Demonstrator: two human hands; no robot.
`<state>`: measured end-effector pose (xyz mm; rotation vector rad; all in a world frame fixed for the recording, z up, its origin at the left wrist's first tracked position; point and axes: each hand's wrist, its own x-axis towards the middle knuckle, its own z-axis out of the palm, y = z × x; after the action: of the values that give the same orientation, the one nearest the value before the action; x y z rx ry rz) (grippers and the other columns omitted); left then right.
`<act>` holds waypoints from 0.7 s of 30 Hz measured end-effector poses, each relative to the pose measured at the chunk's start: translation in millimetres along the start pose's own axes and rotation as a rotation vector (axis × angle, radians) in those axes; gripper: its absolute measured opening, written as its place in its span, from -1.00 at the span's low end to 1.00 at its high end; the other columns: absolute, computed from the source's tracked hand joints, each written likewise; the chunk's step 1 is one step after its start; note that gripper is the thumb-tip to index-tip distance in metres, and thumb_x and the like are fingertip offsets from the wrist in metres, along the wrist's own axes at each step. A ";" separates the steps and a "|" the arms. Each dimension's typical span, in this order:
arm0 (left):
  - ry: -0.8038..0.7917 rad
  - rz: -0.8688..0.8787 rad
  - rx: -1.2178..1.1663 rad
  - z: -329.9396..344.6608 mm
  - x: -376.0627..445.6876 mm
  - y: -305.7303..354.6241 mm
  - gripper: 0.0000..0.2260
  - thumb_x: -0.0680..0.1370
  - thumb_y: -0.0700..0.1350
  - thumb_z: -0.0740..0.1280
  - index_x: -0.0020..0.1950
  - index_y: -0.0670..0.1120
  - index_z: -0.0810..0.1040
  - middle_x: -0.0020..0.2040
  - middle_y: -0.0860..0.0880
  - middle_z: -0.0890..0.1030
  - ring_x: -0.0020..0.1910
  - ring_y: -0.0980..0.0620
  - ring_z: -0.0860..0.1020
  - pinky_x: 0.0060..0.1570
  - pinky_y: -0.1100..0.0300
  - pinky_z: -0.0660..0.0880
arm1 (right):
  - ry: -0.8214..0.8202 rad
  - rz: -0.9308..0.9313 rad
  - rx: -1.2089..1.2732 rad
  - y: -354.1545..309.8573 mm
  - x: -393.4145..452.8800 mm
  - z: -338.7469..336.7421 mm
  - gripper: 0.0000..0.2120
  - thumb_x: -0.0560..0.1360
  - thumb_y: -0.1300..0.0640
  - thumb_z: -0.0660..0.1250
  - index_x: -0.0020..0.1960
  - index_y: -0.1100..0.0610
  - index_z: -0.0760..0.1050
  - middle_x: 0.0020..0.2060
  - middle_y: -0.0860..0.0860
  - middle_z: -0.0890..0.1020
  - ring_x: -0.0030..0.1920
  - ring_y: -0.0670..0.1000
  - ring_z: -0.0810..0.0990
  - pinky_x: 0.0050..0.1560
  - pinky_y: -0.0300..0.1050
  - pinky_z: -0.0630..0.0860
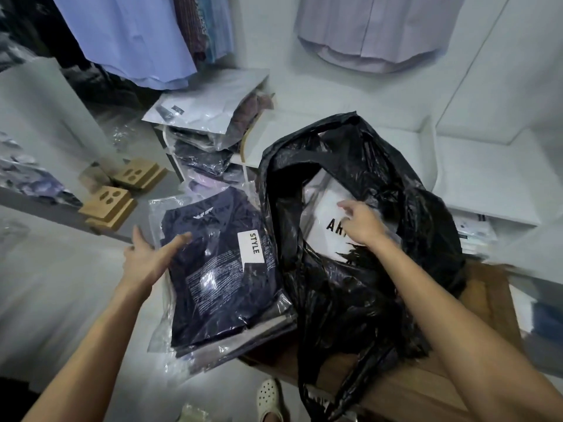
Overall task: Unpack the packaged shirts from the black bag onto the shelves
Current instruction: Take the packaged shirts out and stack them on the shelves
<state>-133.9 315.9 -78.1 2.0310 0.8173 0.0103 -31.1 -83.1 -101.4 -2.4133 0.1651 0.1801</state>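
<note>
- Now your left hand (pixel 149 257) is lying flat, fingers straight, against the edge of the dark shirt pack (pixel 225 269). It is probably light, floppy and slippery, so try holding both sides.
- Your right hand (pixel 364 223) is reaching inside the black bag (pixel 350 300), fingers loose, touching a white pack (pixel 323 220), not gripping yet.

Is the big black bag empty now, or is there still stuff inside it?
Not empty. The black bag gapes open, and a white packaged shirt lies inside, under the right hand.
</note>
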 end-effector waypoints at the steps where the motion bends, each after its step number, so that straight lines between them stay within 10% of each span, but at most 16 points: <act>1: 0.078 0.094 0.059 2.3 -2.4 10.0 0.11 0.29 0.44 0.48 0.64 0.02 0.03 0.56 -0.25 0.24 0.51 -0.31 0.26 0.47 -0.20 0.27 | -0.040 0.056 -0.152 13.8 6.2 -4.6 -0.44 0.50 0.27 0.34 0.49 0.17 0.39 0.41 0.18 0.48 0.44 0.19 0.41 0.46 -0.02 0.34; 5: 0.201 0.551 0.124 28.2 -21.7 65.6 -0.40 0.55 0.08 0.44 0.53 -0.02 0.32 0.45 -0.17 0.38 0.45 -0.15 0.26 0.39 -0.01 0.24 | -0.167 0.229 -0.227 42.8 17.3 -22.9 -0.08 0.35 0.00 0.62 0.55 0.22 0.25 0.49 0.27 0.29 0.51 0.27 0.25 0.51 -0.02 0.26; 11: -0.172 0.959 0.039 97.2 -54.7 136.9 -0.74 0.56 -0.03 0.44 0.24 -0.02 0.61 0.15 0.03 0.59 0.17 0.10 0.53 0.20 0.13 0.48 | -0.185 -0.138 -0.330 48.6 12.0 -53.9 -0.75 0.43 0.05 0.58 0.02 0.18 0.69 -0.09 0.02 0.67 0.06 0.10 0.59 -0.01 -0.16 0.36; 16: -0.708 0.854 0.211 162.8 -67.8 174.5 -0.52 0.46 0.13 0.54 0.33 0.05 0.56 0.23 0.10 0.63 0.20 0.12 0.59 0.26 0.11 0.52 | 0.038 -0.444 -0.121 -12.0 -16.3 -112.6 -0.74 0.47 -0.14 0.51 0.11 -0.09 0.69 0.01 -0.18 0.69 0.08 -0.11 0.61 0.10 -0.11 0.49; 21: -0.657 0.722 0.026 179.5 -48.4 193.6 -0.77 0.40 0.04 0.60 -0.02 0.01 0.71 -0.14 0.04 0.75 -0.20 0.06 0.70 -0.11 -0.01 0.62 | 0.379 -0.496 0.001 -52.4 -34.7 -192.7 -0.73 0.45 -0.27 0.45 -0.06 -0.09 0.66 -0.30 -0.23 0.65 -0.21 -0.19 0.57 -0.12 -0.08 0.48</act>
<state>-10.6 84.4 -21.0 2.0579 -0.3328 -0.2458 -40.0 -169.1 81.9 -2.3831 -0.2633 -0.5029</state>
